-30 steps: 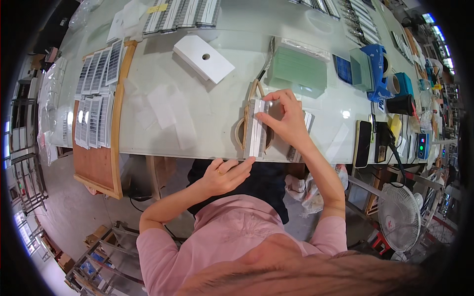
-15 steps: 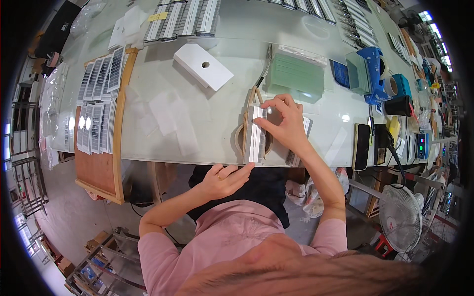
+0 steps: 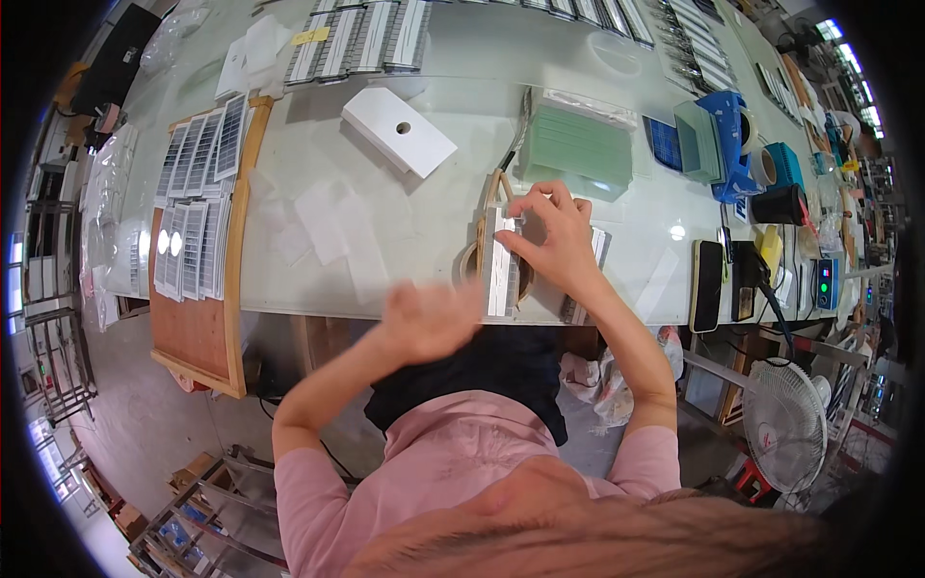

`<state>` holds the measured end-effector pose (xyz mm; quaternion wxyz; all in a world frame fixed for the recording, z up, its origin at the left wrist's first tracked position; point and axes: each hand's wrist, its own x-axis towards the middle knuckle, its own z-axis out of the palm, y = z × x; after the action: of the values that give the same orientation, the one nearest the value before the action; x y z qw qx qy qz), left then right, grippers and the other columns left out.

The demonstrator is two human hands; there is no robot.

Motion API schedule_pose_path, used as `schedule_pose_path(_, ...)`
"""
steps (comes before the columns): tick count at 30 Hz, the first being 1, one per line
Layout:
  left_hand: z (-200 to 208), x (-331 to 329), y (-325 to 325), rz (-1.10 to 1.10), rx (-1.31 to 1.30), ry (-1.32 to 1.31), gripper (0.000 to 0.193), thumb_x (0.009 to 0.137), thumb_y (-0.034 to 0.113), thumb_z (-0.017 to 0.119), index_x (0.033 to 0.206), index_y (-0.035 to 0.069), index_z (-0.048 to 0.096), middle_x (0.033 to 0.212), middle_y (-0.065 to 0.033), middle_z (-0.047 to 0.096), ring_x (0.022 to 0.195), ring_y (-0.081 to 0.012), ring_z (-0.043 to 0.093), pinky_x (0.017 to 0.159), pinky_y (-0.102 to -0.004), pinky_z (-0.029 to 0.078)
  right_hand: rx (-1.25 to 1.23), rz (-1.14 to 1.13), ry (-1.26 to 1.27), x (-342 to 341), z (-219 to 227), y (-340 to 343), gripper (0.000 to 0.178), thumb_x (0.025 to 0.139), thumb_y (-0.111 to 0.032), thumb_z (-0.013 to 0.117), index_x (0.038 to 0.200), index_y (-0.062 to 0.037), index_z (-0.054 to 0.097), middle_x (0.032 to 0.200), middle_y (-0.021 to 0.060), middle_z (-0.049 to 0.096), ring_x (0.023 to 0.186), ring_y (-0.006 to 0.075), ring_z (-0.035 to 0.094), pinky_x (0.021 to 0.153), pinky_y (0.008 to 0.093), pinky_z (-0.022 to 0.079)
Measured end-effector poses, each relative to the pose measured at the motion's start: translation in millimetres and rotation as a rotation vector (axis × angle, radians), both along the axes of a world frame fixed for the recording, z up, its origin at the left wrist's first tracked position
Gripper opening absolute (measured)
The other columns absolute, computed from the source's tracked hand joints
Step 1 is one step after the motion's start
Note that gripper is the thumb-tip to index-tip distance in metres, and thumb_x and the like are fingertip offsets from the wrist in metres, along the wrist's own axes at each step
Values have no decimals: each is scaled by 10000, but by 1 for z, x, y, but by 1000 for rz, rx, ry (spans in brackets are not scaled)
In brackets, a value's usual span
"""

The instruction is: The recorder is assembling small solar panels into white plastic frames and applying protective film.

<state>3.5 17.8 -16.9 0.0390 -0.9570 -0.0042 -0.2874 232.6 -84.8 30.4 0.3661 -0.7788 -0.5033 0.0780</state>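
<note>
My right hand (image 3: 556, 231) pinches the far end of a narrow white-backed panel (image 3: 499, 279) between thumb and fingers. The panel lies lengthwise near the table's front edge, with thin lines along its white face. Beneath it, a tan ring-shaped roll (image 3: 469, 275) shows in part. My left hand (image 3: 429, 318) is off the panel, left of its near end and over the table edge. Motion smears its fingers. Right of the panel, partly hidden by my right wrist, lies a similar strip (image 3: 599, 252).
At the left, a wooden tray (image 3: 234, 289) holds several small dark-celled panels. A white block with a hole (image 3: 385, 120) and a stack of greenish glass plates (image 3: 578, 144) stand farther back. A phone (image 3: 706, 279) lies at the right, near a fan (image 3: 782, 424).
My left hand has left the near end of the panel and moved left and slightly up, blurring. My right hand keeps its pinch on the far end, nearly still.
</note>
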Motion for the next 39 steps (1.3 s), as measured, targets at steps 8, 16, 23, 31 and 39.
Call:
schedule_pose_path(8, 73, 95, 114, 404, -769, 289, 359, 741, 278, 802, 940, 57, 601, 1246, -86, 546, 1094, -332, 533, 871, -418, 477, -86, 71, 7, 2, 5, 0, 173, 745, -257, 811, 850, -167, 706, 1037, 19, 547, 860, 180, 516, 846, 359, 270)
schedule_pose_path(16, 81, 87, 140, 236, -1098, 249, 278, 771, 229, 791, 934, 27, 691, 1140, -73, 629, 968, -202, 630, 839, -318, 492, -49, 76, 18, 4, 3, 0, 159, 741, -259, 795, 816, -156, 701, 1063, 41, 564, 916, 203, 545, 820, 373, 271)
schedule_pose_path(23, 62, 55, 69, -242, -489, -297, 195, 815, 58, 701, 1004, 60, 749, 971, -74, 741, 818, -188, 728, 667, -276, 567, 193, 54, 802, 2, 25, -1, 184, 932, -221, 643, 948, -49, 709, 821, 28, 636, 728, 98, 515, 691, 257, 438)
schedule_pose_path(31, 30, 20, 25, -491, -642, 33, 248, 748, 79, 721, 994, 115, 708, 1059, -41, 705, 781, -187, 705, 606, -283, 549, 10, -49, 415, -13, 13, -22, 200, 827, -224, 759, 778, -75, 634, 753, -38, 567, 746, 135, 496, 747, 305, 364)
schedule_pose_path(39, 22, 15, 21, -400, -681, -1, 243, 707, 106, 785, 916, 194, 698, 789, 19, 467, 716, -185, 501, 690, -339, 442, 89, -96, -93, -25, -5, -28, 223, 752, -250, 798, 706, -144, 607, 798, -35, 583, 871, 212, 501, 836, 419, 276)
